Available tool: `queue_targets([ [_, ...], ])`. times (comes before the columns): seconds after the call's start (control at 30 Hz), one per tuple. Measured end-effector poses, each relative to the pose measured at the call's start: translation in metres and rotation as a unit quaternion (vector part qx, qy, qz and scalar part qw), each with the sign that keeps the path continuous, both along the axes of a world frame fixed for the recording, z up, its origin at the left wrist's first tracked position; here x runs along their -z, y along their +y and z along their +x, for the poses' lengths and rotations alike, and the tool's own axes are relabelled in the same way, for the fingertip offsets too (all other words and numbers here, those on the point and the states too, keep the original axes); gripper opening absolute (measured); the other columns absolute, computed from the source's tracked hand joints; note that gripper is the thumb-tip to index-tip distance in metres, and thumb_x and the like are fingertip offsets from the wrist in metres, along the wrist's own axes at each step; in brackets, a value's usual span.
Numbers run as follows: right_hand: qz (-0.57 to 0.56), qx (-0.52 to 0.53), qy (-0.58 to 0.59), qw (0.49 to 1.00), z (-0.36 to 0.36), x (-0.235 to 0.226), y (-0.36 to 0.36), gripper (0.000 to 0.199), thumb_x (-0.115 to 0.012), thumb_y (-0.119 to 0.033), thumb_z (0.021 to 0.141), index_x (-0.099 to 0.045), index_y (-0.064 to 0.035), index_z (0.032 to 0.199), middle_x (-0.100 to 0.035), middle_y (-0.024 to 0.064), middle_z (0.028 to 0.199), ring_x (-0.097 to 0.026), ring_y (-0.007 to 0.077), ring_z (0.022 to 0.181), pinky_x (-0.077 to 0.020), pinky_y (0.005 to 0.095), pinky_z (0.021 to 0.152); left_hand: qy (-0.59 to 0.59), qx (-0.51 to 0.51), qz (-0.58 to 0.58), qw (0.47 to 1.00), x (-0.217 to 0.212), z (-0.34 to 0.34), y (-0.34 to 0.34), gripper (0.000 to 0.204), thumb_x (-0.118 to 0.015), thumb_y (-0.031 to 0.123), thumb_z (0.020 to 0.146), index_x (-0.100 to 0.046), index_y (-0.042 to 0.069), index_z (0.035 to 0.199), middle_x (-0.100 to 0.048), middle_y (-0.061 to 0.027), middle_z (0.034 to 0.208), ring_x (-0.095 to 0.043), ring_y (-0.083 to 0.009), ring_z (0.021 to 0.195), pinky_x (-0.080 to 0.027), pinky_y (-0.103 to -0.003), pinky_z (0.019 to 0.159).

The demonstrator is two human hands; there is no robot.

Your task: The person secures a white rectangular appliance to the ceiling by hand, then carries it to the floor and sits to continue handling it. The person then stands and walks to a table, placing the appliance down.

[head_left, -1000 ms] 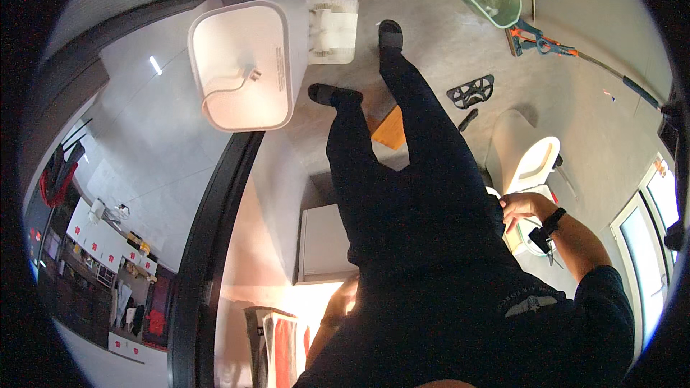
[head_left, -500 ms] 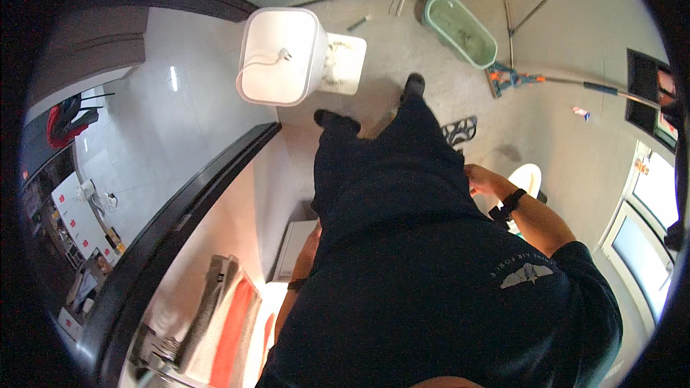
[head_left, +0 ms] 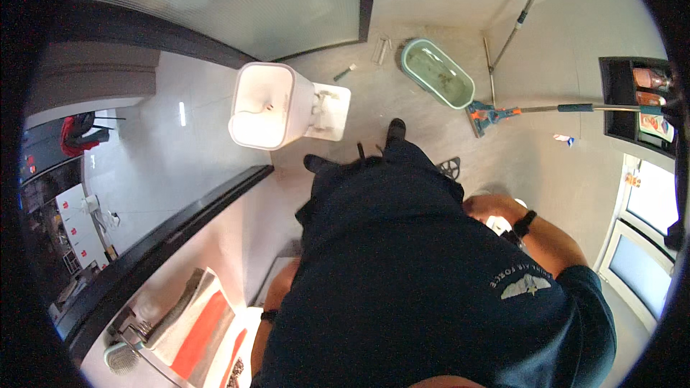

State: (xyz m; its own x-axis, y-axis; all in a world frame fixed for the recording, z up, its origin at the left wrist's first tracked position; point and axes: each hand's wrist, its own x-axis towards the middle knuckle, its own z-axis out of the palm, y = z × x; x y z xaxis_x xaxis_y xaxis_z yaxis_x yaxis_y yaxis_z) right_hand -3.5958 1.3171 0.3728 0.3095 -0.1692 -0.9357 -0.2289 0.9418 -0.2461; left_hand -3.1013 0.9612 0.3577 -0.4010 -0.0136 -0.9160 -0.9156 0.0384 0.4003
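My right hand (head_left: 497,207) is at the right side of my dark trousers (head_left: 381,176), beside the hip; its fingers are mostly hidden. On the left, my left hand (head_left: 285,276) hangs against my dark T-shirt (head_left: 417,266), and the shirt covers its fingers. Nothing can be made out in either hand. Under my right wrist, something white and rounded (head_left: 498,225) shows in part. A grey flat-topped object (head_left: 273,279) sits just beyond my left hand, partly covered. My dark shoes (head_left: 396,129) stand on the grey floor.
Ahead on the left are a tall white box-shaped appliance (head_left: 293,111) with a cord on top and a white tray (head_left: 338,113). A green tub (head_left: 410,65), brush (head_left: 346,72) and orange-blue mop (head_left: 489,116) lie farther right. A striped towel (head_left: 201,330) hangs at left by a dark doorframe (head_left: 172,233).
The view has tilted, so the tub, appliance and mop appear lower. Both my hands stay at my sides; the left arm sits farther left in the picture.
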Motion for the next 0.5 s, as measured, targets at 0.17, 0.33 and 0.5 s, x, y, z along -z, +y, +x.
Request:
queue_targets([
  [0.17, -0.007, -0.074, 0.149, 0.986, -0.011, -0.030, -0.030, 0.029, -0.055, -0.024, 0.090, -0.069, 0.0003, 0.097, -0.072, 0.0146, 0.088, -0.070, 0.0252, 0.080, -0.0532, 0.0413, 0.068, 0.008, -0.001, -0.008, 1.000, 0.010, -0.017, 0.005, 0.028, -0.066, 0.025, 0.088, -0.065, 0.007, 0.109, -0.067, -0.0064, 0.105, -0.065, -0.0227, 0.097, -0.053, -0.038, 0.085],
  [0.33, -0.173, -0.010, 0.181, 0.968, 0.001, -0.028, -0.028, 0.013, -0.054, -0.012, 0.083, -0.061, -0.0014, 0.081, -0.065, 0.0210, 0.078, -0.058, 0.0370, 0.069, -0.0464, 0.0457, 0.064, 0.022, -0.011, -0.014, 1.000, 0.018, -0.037, 0.003, 0.028, -0.066, 0.025, 0.088, -0.065, 0.007, 0.110, -0.068, -0.0065, 0.106, -0.065, -0.0231, 0.097, -0.053, -0.039, 0.085],
  [0.5, -0.154, 0.300, 0.139, 0.931, 0.006, -0.018, -0.045, 0.003, -0.053, -0.008, 0.087, -0.055, -0.0092, 0.089, -0.057, 0.0011, 0.073, -0.055, 0.0184, 0.071, -0.0413, 0.0340, 0.063, 0.046, -0.015, -0.017, 0.999, 0.022, -0.052, -0.004, 0.029, -0.067, 0.025, 0.087, -0.065, 0.007, 0.110, -0.068, -0.0066, 0.106, -0.065, -0.0234, 0.097, -0.053, -0.039, 0.086],
])
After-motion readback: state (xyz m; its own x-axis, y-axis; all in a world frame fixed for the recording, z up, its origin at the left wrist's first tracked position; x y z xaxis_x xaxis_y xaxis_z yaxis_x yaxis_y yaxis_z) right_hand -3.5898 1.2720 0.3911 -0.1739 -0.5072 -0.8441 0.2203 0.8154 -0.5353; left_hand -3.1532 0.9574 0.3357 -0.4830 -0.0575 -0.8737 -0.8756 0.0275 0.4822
